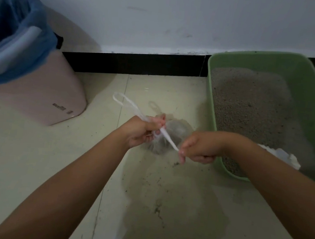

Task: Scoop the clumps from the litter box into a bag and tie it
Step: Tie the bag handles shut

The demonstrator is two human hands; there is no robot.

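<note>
A small clear plastic bag with dark litter inside hangs just above the tiled floor in the middle of the head view. My left hand grips one twisted white handle of the bag, and its loop sticks out to the upper left. My right hand pinches the other twisted handle and holds it taut, down and to the right. The green litter box, holding grey litter, stands on the right against the wall.
A pink bin lined with a blue bag stands at the left by the wall. White crumpled plastic lies at the litter box's near rim. Grains of litter are scattered on the floor under my hands.
</note>
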